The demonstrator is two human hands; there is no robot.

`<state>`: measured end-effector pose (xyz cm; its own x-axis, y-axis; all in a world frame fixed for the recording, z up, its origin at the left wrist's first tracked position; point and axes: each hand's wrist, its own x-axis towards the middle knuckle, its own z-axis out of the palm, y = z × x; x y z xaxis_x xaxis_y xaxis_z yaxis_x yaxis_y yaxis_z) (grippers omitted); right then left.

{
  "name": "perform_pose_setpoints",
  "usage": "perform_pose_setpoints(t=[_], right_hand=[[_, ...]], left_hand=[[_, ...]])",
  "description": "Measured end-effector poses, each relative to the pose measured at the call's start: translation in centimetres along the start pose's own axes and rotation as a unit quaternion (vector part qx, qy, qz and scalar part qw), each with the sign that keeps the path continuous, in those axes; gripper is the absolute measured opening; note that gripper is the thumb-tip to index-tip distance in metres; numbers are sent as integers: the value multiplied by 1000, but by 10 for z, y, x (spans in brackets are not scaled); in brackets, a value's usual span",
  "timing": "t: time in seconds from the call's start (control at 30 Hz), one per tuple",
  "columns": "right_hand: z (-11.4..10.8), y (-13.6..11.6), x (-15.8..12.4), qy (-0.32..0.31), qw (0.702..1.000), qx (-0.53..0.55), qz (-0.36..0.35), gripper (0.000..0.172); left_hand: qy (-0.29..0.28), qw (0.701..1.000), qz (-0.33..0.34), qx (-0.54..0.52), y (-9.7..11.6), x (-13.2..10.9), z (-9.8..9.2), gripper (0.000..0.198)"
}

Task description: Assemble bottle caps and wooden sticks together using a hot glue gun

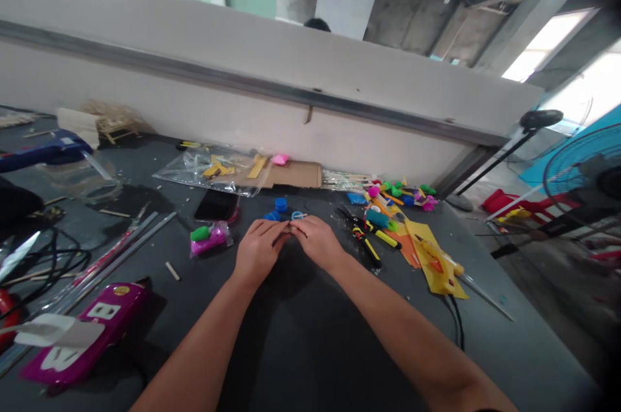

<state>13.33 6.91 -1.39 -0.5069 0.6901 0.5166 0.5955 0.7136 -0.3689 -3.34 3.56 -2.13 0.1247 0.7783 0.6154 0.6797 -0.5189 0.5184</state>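
My left hand (pixel 258 247) and my right hand (pixel 317 242) meet over the middle of the dark table, fingers bent and pinched together. Between the fingertips is something small that I cannot make out, mostly hidden by the fingers. Just beyond the hands lie blue clay-like lumps (pixel 280 205) and a small light-blue ring-shaped piece (pixel 297 215). To the left of my left hand rests a plastic packet of magenta and green clay (pixel 209 238). Pliers with yellow-and-black handles (pixel 367 247) lie to the right of my right hand.
A dark phone (pixel 217 206), clear plastic bag (pixel 194 169) and cardboard (pixel 295 175) lie behind. On the left are a purple power strip (pixel 114 312) and clear rods (pixel 130 244). A yellow glue gun (pixel 439 263) and colourful clay pieces (pixel 398 191) occupy the right. A fan (pixel 596 173) stands beyond.
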Motion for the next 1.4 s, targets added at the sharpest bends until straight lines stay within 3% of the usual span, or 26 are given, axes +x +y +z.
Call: perform_pose_setpoints(t=[0.1,0.17,0.23,0.3,0.4,0.47,0.5,0.57,0.63,0.73,0.8,1.0,1.13,1.2,1.3,1.33,1.4], right_hand=[[-9,-9,3,-37,999,-8,8,22],[-27,-16,2,-51,998,-28,21,26],[-60,-21,-5,-35,996,-65,55,36],[-105,-19,-24,23,987,-104,116,38],[-171,-6,-79,131,936,-190,268,29],[-200,8,-124,118,883,-247,380,25],[-208,16,-146,83,855,-265,438,26],[-213,33,-180,4,807,-285,518,29],[-208,49,-198,-35,766,-286,574,36],[-197,68,-204,-68,724,-280,627,47],[-192,77,-202,-94,715,-261,642,49],[-196,86,-206,-134,724,-238,633,50],[-205,59,-182,-79,735,-307,599,52],[-198,36,-151,-31,790,-317,524,43],[-161,5,-88,-4,927,-224,300,27],[-143,-3,-67,-11,956,-180,230,22],[-102,-12,-26,-39,987,-107,110,16]], left_hand=[[-12,1000,9,20,3,-1,-1,24],[-21,1000,8,20,5,-2,-2,23],[-19,1000,2,22,7,-3,-3,21],[-2,999,-5,36,7,-5,-4,19],[30,997,-20,62,9,-4,-2,18],[35,996,-39,70,13,-3,2,18],[32,996,-47,68,15,-2,4,18],[24,996,-63,57,22,-1,10,16],[11,996,-75,44,29,-2,15,15],[-14,996,-83,35,34,-7,18,15],[-24,995,-87,38,32,-10,17,15],[-8,994,-110,25,25,-14,13,17],[17,981,-192,-3,20,-10,9,19],[51,962,-267,-27,14,-7,7,21],[92,939,-329,-51,3,-4,5,26],[98,936,-332,-58,1,-3,5,26],[99,938,-324,-71,-3,-4,5,27]])
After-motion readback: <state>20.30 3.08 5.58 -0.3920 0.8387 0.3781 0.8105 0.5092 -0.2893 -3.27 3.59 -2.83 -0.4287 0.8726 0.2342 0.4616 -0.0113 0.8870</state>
